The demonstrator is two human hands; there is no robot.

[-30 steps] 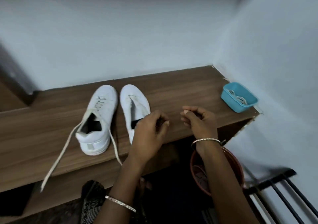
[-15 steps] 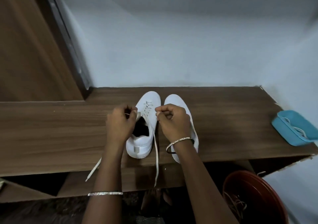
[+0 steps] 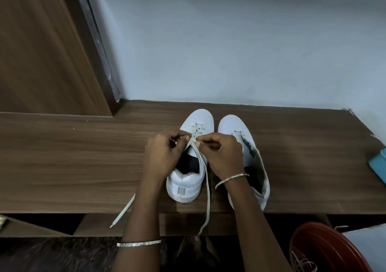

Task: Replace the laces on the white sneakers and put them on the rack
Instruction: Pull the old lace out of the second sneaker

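Observation:
Two white sneakers stand side by side on a wooden shelf (image 3: 83, 157), toes toward the wall. The left sneaker (image 3: 188, 180) is laced with a white lace (image 3: 207, 196); one end hangs over the shelf's front edge between my arms, the other end trails out left of my left forearm. My left hand (image 3: 160, 157) and my right hand (image 3: 223, 157) meet over this sneaker's top eyelets, each pinching the lace. The right sneaker (image 3: 248, 152) has no lace that I can see and is partly hidden by my right wrist.
A blue tray (image 3: 379, 167) sits at the shelf's right edge, cut off by the frame. A red bowl (image 3: 325, 248) holding loose laces stands below at bottom right. A wooden panel (image 3: 41, 52) rises at the left, a pale wall behind.
The view swung from right to left, centring the sneakers. My hands moved from in front of the right sneaker to the left sneaker and closed together on its lace.

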